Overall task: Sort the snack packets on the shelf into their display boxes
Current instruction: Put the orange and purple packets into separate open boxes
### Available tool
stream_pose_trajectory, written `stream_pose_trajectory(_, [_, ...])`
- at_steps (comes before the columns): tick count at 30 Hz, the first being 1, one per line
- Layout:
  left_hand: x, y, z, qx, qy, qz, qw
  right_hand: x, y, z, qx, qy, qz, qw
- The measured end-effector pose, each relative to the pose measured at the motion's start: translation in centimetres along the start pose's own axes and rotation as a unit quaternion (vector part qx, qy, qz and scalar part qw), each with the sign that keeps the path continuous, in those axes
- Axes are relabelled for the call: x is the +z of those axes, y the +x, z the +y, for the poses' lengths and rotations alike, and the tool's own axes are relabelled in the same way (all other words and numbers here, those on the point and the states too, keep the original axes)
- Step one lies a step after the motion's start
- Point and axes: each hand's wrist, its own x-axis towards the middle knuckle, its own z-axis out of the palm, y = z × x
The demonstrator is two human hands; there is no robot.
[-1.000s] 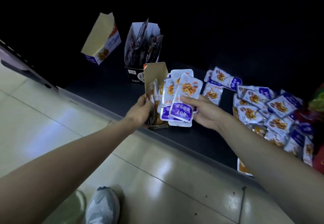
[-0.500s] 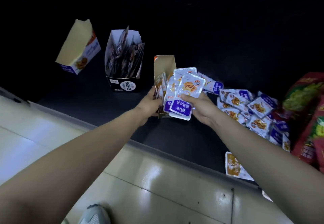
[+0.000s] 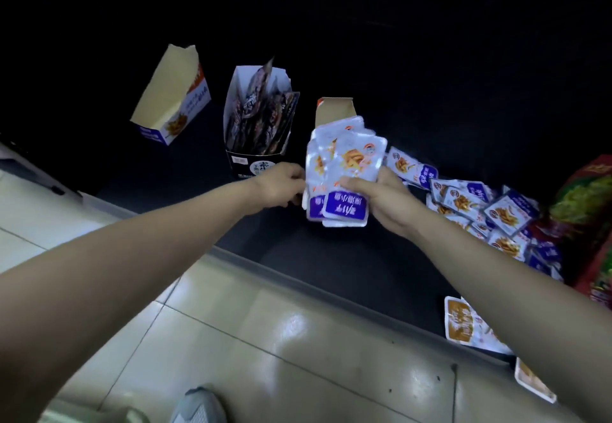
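While the right-hand grip (image 3: 381, 197) is clamped on a fanned stack of purple-and-white packets (image 3: 344, 170), the step in hand appears to be loading. The stack is held upright just in front of the open brown-lined display box (image 3: 334, 111) on the shelf (image 3: 331, 257). The left-hand grip (image 3: 281, 187) has its fingers curled at the stack's left edge; what they clamp, if anything, cannot be told.

Next move, as judged: square the fan, then lower it into the box mouth. Loose packets (image 3: 480, 204) lie unsorted to the right.

The stack hides the body of the box. The rear of the shelf is too dark to read. Red-and-green bags (image 3: 586, 197) are cut off at the right edge.
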Motion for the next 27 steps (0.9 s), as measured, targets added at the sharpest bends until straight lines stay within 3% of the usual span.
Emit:
stream_pose_trajectory(5, [-3.6,-4.0,-3.8,-0.02,0.071,-0.027,0.997,5.0,1.6,0.4,0.081,-0.071,-0.092,0.99])
stream_pose_trajectory(9, [-7.6,-5.4,-8.7,-0.035,0.193,0.08,0.977,9.4,4.0,2.3,0.134,-0.119,-0.129,0.975])
stream_pose_trajectory(12, [-9.5,-5.4,-12.1,-0.066,0.206,0.151,0.965,12.8,5.7,4.3,0.157,-0.121,-0.119,0.973])
stream_pose_trajectory(18, [-10.1,-4.4,-17.0,-0.076,0.208,0.194,0.956,18.0,9.5,7.2,0.162,-0.106,-0.066,0.979])
stream_pose_trajectory(22, [-12.7,-3.1,-18.1,-0.081,0.224,0.229,0.944,18.0,11.8,7.9,0.147,-0.123,-0.019,0.981])
stream_pose_trajectory(27, [-15.7,0.0,-17.9,-0.043,0.255,0.276,0.926,17.8,13.4,9.0,0.144,-0.09,-0.041,0.985])
